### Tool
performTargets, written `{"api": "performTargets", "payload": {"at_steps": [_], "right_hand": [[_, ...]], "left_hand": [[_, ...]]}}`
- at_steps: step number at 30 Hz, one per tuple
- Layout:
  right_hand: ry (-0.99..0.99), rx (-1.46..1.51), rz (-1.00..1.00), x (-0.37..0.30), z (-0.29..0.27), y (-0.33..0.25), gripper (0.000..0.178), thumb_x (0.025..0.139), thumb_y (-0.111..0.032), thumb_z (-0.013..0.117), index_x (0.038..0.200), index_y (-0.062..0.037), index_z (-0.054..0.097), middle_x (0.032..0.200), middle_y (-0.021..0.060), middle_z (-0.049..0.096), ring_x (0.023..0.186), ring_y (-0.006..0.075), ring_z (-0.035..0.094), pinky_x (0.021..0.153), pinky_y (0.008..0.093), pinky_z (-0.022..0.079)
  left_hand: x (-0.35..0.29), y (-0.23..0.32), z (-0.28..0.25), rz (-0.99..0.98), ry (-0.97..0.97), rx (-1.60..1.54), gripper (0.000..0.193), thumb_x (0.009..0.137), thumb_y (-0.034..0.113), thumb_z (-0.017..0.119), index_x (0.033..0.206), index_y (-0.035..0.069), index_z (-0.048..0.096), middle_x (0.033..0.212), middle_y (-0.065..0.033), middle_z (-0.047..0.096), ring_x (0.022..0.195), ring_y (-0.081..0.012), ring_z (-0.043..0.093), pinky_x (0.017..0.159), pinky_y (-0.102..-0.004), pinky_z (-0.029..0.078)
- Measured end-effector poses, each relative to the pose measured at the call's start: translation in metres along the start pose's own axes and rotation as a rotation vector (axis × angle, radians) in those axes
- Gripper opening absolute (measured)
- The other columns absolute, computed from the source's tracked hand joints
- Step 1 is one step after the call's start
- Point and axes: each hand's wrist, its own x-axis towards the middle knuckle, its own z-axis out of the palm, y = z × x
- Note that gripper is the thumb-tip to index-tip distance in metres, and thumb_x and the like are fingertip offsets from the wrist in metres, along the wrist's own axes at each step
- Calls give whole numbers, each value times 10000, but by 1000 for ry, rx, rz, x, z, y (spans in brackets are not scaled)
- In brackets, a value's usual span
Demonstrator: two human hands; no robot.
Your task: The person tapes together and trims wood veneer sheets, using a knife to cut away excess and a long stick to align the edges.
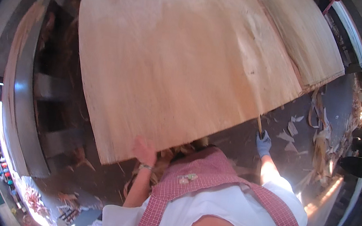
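A large sheet of pale wood veneer (164, 65) spreads out in front of me, its near edge slanting up to the right. My left hand (144, 150), bare and somewhat blurred, is at the sheet's near left edge with its fingers stretched out over the wood. My right hand (263, 144) wears a blue-grey glove. It is closed around the lower end of a thin wood strip (259, 122), which reaches up to the sheet's near edge. Whether the strip is still joined to the sheet I cannot tell.
Another veneer sheet (299, 32) lies along the right side. Torn veneer scraps (321, 140) litter the dark floor (236, 143) at right. A long metal beam (26, 88) runs along the left. Several coloured items (4, 172) stand at the far lower left.
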Motion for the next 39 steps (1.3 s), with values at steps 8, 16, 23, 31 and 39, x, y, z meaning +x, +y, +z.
{"api": "performTargets", "payload": {"at_steps": [8,16,23,31,39], "right_hand": [[355,76,-91,45,-21,29,426,804,-428,706,1043,-77,679,978,163,702,885,375,663,783,460,523],[281,121,-33,58,-84,127,321,804,-386,723,818,-84,615,743,168,652,741,392,648,644,475,494],[104,270,35,108,-97,182,321,781,-382,749,823,-85,635,767,173,657,740,391,647,637,453,498],[138,211,98,124,-140,268,308,770,-354,759,783,-85,609,702,163,629,694,405,626,589,458,474],[285,120,177,43,-156,310,327,750,-359,787,719,-89,605,665,161,617,657,411,616,564,455,458]], "left_hand": [[33,197,19,367,-436,311,666,870,386,550,1477,190,360,1507,-187,358,1340,-369,423,1079,-604,278],[65,233,41,80,-768,400,682,862,423,528,1466,156,358,1543,-176,308,1371,-366,391,1107,-541,320],[85,225,64,105,-861,335,644,826,381,614,1401,137,460,1486,-195,390,1369,-373,383,1127,-426,342],[91,223,66,69,-841,478,635,814,355,633,1390,135,477,1471,-189,415,1320,-363,454,1080,-424,406],[101,167,76,45,-890,330,540,822,341,616,1304,103,559,1270,-204,598,1189,-331,578,965,-425,491]]}}
